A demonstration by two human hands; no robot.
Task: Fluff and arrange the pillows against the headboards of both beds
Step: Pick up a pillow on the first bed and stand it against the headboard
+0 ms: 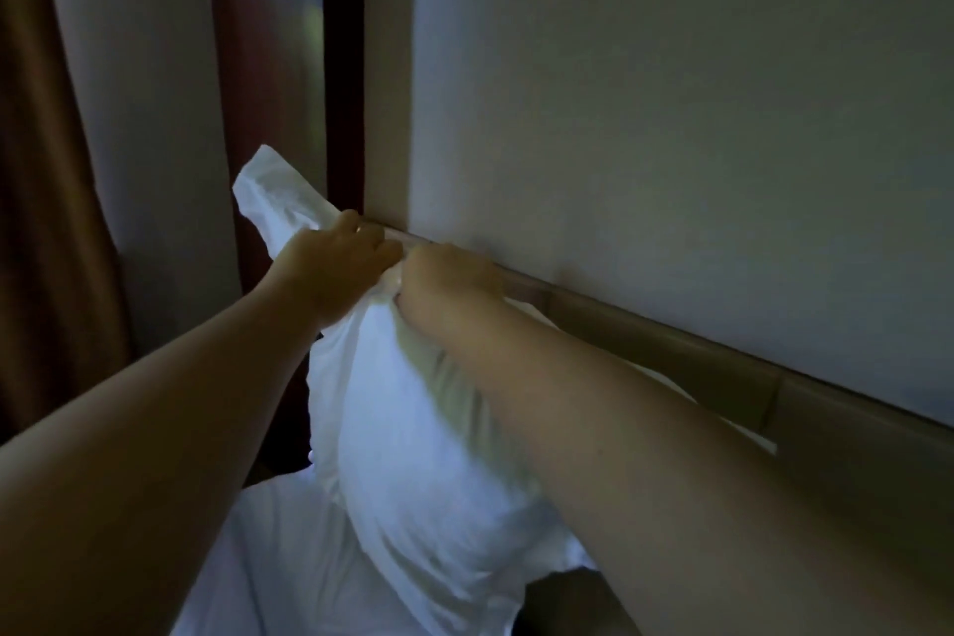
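Sheet (268, 563) lies nearest, below the pillow (413, 429). The pillow stands on end against the headboard (671, 341). Left hand (335, 263) and right hand (449, 284) clench its top edge, touching. Curtain (46, 170) hangs left, beyond.

No text, label, brand, number or sign can be read anywhere in the dim view. The pillow (413, 429), the wall (671, 119) and the curtain (46, 170) are seen to be plain, with nothing printed.
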